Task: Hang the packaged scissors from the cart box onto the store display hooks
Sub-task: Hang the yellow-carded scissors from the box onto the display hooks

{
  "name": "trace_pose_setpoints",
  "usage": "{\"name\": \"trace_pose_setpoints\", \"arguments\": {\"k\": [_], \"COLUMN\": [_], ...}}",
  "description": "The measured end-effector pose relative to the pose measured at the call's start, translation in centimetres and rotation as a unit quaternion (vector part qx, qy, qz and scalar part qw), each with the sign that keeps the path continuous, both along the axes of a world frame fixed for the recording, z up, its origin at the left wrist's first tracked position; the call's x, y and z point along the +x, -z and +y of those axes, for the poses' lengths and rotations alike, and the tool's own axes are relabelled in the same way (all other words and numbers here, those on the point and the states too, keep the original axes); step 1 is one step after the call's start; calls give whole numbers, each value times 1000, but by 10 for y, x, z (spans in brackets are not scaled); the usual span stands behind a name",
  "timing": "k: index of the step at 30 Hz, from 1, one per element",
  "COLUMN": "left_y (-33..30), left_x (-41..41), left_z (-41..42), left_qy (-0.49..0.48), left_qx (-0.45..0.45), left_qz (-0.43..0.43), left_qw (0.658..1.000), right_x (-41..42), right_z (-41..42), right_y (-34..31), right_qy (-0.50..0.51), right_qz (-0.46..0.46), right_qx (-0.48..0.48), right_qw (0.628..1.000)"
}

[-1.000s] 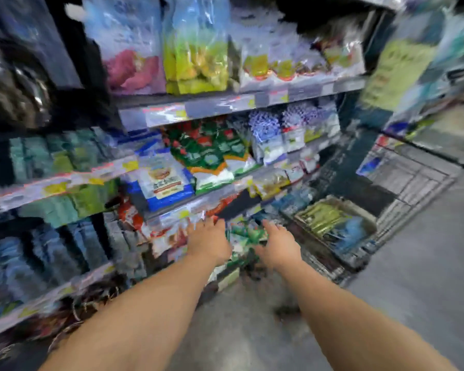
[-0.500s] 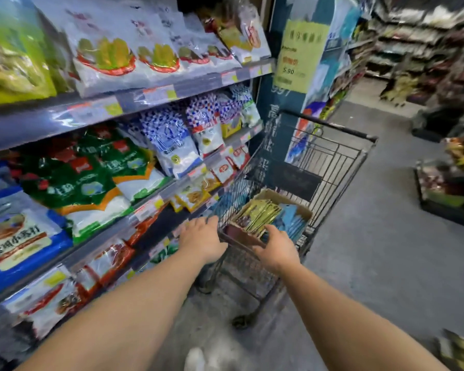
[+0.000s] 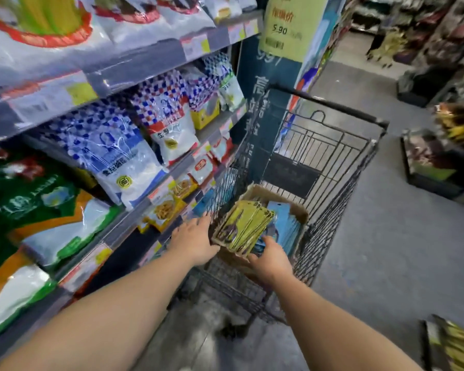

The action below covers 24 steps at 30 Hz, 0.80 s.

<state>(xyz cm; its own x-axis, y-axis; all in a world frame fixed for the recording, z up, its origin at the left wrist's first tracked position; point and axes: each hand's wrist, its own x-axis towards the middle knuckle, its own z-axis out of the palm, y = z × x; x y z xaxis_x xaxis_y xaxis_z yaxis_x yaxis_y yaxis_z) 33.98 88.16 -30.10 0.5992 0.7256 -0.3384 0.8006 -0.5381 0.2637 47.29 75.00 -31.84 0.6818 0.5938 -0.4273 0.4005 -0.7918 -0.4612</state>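
Both hands have reached forward into the black wire shopping cart (image 3: 319, 167) since half a second ago. Left hand (image 3: 196, 241) lies with fingers spread against the near left end of the brown cardboard box (image 3: 263, 194); its grip holds nothing. Right hand (image 3: 271, 259) curls its fingers round the near edge of the stack of yellow-green carded scissors packs (image 3: 243, 227), which lie in that box beside blue carded packs (image 3: 284, 223). Far above, a yellow price sign (image 3: 287, 25) reads "5.90".
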Motion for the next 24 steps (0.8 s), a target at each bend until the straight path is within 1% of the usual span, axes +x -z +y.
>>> {"name": "trace_pose_setpoints", "arguments": {"k": [4, 8, 15, 18, 20, 24], "left_y": [27, 55, 97, 117, 130, 152], "left_x": [15, 32, 72, 91, 101, 111], "left_z": [19, 32, 48, 53, 53, 50], "left_qy": [-20, -53, -155, -192, -208, -226], "left_qx": [-48, -85, -139, -157, -175, -174], "left_qz": [5, 6, -7, -6, -9, -5], "left_qw": [999, 995, 978, 969, 962, 959], "right_x": [24, 52, 95, 107, 112, 115], "right_z": [26, 54, 106, 127, 139, 155], "right_y": [27, 61, 121, 148, 166, 198], "right_qy": [20, 17, 20, 51, 84, 127], "right_qz": [33, 64, 136, 172, 181, 198], "right_qx": [1, -19, -59, -56, -60, -71], "right_qw": [999, 998, 989, 982, 978, 969]}}
